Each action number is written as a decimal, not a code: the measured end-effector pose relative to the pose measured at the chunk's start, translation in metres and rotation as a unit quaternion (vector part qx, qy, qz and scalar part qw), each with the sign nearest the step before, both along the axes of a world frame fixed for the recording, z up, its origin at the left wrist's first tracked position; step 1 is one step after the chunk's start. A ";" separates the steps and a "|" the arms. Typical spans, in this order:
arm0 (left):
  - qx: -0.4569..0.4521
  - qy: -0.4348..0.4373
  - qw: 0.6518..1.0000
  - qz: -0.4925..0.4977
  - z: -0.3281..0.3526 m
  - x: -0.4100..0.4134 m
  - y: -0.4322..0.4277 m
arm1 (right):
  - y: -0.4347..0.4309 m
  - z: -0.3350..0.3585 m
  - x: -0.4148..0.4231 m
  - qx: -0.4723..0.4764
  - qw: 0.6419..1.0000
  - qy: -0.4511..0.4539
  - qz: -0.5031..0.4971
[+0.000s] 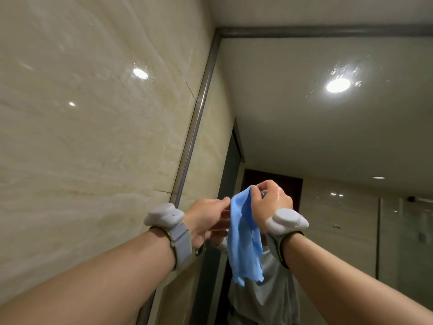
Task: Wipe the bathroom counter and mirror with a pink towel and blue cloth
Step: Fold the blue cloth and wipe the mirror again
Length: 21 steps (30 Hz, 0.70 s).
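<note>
A blue cloth (243, 233) hangs in front of the mirror (328, 137), held up at its top edge by both hands. My left hand (206, 219) pinches the cloth's left side with its fingertips. My right hand (269, 202) grips the top right corner, fingers curled over it. The cloth dangles loose below the hands, apart from the glass as far as I can tell. Water drops speckle the mirror near a reflected ceiling lamp (338, 85). No pink towel or counter is in view.
A glossy beige marble wall (93, 137) fills the left side. A metal mirror frame (199, 113) runs down between wall and glass. The mirror reflects a person's torso in a grey shirt (264, 301), a dark door and a glass partition (403, 242).
</note>
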<state>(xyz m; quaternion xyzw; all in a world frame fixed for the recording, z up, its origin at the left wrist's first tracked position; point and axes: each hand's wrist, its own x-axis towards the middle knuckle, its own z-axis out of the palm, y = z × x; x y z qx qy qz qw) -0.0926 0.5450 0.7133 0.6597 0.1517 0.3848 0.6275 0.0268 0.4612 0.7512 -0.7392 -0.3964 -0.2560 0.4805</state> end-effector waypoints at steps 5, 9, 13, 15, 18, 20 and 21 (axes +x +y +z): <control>0.056 0.013 0.998 0.029 -0.002 0.010 -0.004 | -0.002 0.006 -0.014 0.013 0.999 -0.035 0.002; 0.093 0.002 0.995 0.042 0.005 0.002 0.002 | -0.005 0.010 -0.011 0.009 0.999 -0.042 0.002; 0.075 0.019 0.997 -0.013 0.007 -0.003 0.000 | -0.002 0.011 -0.009 0.023 0.998 -0.047 0.043; 0.089 0.048 0.995 -0.016 0.004 -0.001 0.000 | 0.001 0.011 -0.010 0.022 0.997 -0.059 0.043; 0.099 0.044 0.994 0.018 0.001 0.002 0.006 | 0.006 0.010 -0.010 0.013 0.996 -0.076 0.046; 0.108 0.044 0.992 0.056 0.001 0.004 0.012 | 0.006 0.010 -0.009 0.007 0.996 -0.073 0.048; 0.112 0.040 0.990 0.079 0.002 0.005 0.015 | 0.006 0.010 -0.008 0.001 0.997 -0.072 0.036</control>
